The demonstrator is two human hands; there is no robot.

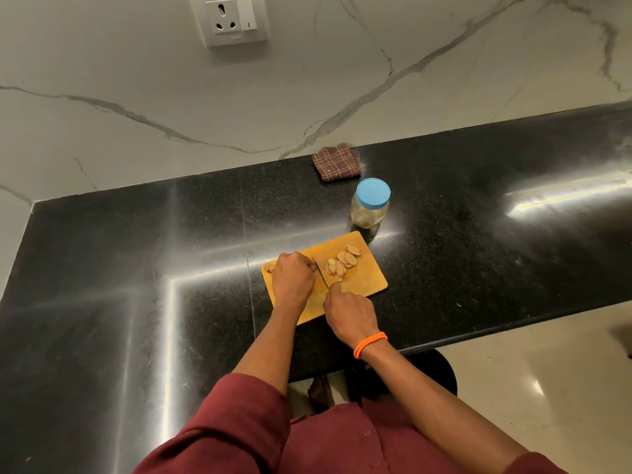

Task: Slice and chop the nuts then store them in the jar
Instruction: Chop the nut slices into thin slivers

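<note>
On the board (362,282), the left hand (293,277) curls its fingers down over a nut (313,267) to keep it in place. The right hand (350,314) wraps tight around the knife (321,273), blade just beside that nut. Cut slices (343,261) lie past the blade. The jar (370,206) stands behind the board, lid on. Nuts look small, hard and likely to skid, so pinch from the top

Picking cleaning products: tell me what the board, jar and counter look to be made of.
Cutting board: likely wood or bamboo, matte tan surface. Jar: clear glass or plastic, can't tell which; its blue lid looks plastic. Counter: polished black speckled stone, probably granite, with mirror-like light streaks.
</note>
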